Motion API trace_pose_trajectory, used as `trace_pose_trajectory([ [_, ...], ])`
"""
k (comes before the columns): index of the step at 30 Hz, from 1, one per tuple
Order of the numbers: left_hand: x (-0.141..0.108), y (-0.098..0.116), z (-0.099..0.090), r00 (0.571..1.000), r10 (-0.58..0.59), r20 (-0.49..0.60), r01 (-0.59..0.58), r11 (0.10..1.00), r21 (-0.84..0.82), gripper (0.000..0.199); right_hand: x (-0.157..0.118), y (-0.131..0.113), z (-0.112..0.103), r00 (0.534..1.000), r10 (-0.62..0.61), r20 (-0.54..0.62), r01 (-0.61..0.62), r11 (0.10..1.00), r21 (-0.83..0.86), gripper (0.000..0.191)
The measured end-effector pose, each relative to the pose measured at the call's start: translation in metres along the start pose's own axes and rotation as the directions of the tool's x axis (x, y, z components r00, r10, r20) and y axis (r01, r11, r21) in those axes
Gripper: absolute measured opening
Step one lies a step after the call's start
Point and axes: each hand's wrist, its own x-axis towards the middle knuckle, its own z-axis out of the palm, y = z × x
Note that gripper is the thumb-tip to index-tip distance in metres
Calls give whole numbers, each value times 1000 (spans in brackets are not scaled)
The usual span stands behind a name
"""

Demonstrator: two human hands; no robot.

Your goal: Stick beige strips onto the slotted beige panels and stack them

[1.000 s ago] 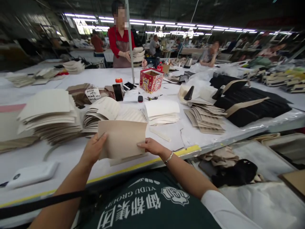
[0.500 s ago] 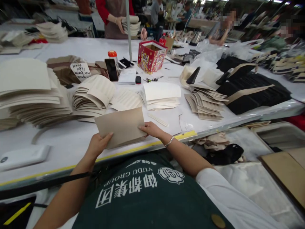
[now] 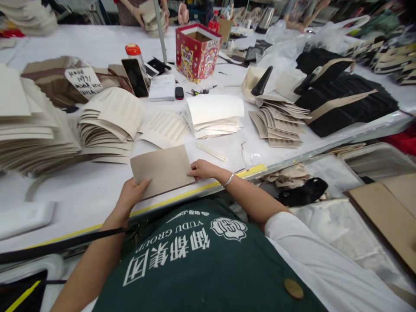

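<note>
A flat beige rectangular panel [image 3: 162, 170] is held just over the table's front edge, tilted toward me. My left hand [image 3: 132, 193] grips its lower left corner, thumb on the face and fingers hidden behind. My right hand [image 3: 203, 170] pinches its right edge. Whether it is one sheet or several I cannot tell. Behind the panel lie a few loose beige pieces [image 3: 165, 128] with faint stripes. A stack of white sheets [image 3: 215, 113] is just beyond my right hand, and a thin pale strip [image 3: 212, 153] lies between them.
Fanned beige stacks [image 3: 112, 117] and a taller pile [image 3: 29, 121] stand at left. Brown panels [image 3: 277, 121] and black pieces [image 3: 347, 97] lie at right. A red box [image 3: 197, 54], a phone [image 3: 135, 78] and a metal pole [image 3: 160, 32] are farther back. Across the table, a person's hands hold a stack [image 3: 150, 18].
The view has tipped down and shifted slightly right. Both hands keep hold of the beige panel, whose lower edges now look more evenly lined up. Across the table, the person's stack is held lower.
</note>
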Motion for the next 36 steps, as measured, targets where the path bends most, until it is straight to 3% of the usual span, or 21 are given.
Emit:
trace_pose_trajectory([
  [9,2,7,5,997,-45,-69,48,998,34,40,6,0,-3,999,2,-44,-12,974,-226,27],
  [15,5,7,7,994,-54,-92,59,997,56,38,6,2,-5,1000,2,-12,-4,985,-174,24],
  [24,3,12,7,991,-91,-94,93,996,11,37,6,3,-5,999,-42,-20,36,969,-246,22],
  [36,4,9,7,995,-52,-82,55,998,37,42,10,12,-1,998,-62,-11,58,976,-211,19],
])
